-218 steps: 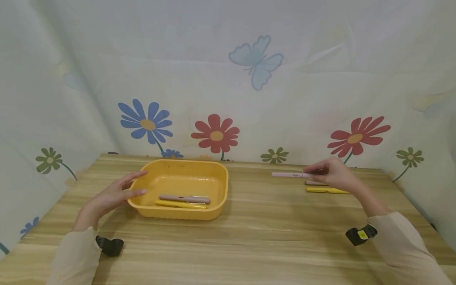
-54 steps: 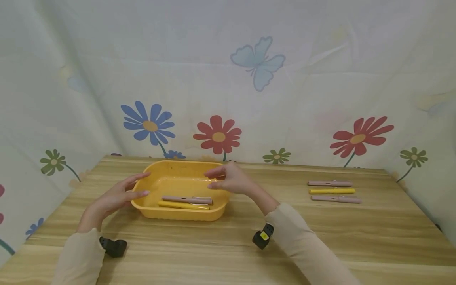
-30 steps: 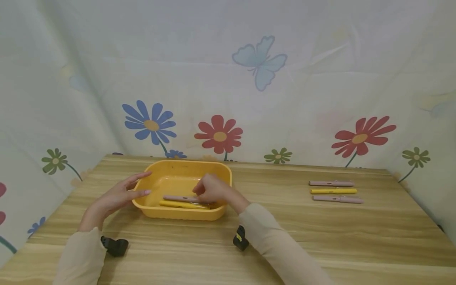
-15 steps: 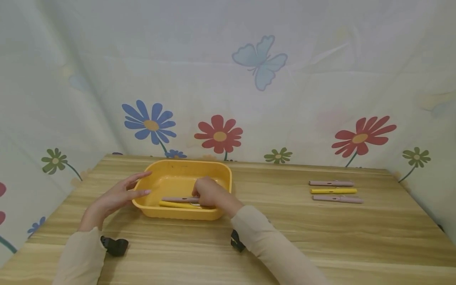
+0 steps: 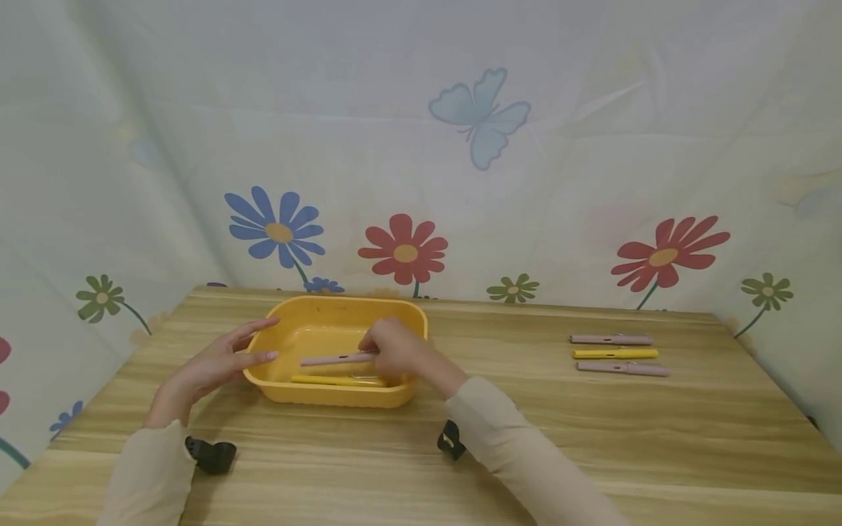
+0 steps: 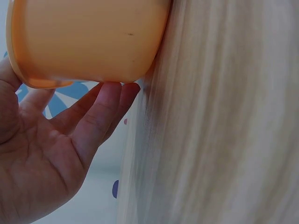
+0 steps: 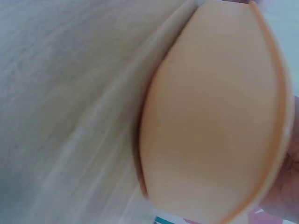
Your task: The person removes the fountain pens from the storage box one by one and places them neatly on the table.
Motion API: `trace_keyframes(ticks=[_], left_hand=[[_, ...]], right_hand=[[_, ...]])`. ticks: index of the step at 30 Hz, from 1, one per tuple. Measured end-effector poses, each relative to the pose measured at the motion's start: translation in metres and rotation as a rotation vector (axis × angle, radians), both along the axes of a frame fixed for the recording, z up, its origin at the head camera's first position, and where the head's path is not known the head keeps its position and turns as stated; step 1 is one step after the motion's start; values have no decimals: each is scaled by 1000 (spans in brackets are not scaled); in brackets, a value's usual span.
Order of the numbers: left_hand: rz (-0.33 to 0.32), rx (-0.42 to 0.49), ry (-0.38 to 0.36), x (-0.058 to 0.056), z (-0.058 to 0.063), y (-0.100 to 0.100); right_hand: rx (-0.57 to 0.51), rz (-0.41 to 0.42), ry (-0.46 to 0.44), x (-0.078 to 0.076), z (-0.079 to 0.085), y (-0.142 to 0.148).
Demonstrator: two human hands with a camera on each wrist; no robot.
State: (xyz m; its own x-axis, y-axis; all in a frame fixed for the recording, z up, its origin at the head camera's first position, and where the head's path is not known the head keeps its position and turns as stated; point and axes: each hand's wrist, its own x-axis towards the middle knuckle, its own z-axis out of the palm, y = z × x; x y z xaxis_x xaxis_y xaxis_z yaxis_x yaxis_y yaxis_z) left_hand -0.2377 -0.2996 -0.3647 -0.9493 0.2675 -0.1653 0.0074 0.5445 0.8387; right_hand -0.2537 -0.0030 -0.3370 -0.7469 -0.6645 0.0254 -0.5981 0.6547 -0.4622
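White flowered fabric (image 5: pixel 329 153) hangs behind the wood-grained table (image 5: pixel 658 431) and yellow tray (image 5: pixel 335 395).

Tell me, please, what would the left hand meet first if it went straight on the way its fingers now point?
Most likely the yellow tray: in the left wrist view, fingertips of the left hand appear to rest against its outer wall, though exact contact is hard to confirm.

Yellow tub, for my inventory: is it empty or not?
Not empty: the head view shows a yellow pen inside the yellow tub; the right hand grips a pinkish pen.
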Motion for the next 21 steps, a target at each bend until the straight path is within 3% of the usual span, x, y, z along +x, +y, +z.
trace_keyframes(ticks=[9,21], left_hand=[[-6,0,4,1,2,1],[-4,23,-6,1,1,1]], right_hand=[[-54,24,132,5,11,18],[-195,4,93,8,29,47]])
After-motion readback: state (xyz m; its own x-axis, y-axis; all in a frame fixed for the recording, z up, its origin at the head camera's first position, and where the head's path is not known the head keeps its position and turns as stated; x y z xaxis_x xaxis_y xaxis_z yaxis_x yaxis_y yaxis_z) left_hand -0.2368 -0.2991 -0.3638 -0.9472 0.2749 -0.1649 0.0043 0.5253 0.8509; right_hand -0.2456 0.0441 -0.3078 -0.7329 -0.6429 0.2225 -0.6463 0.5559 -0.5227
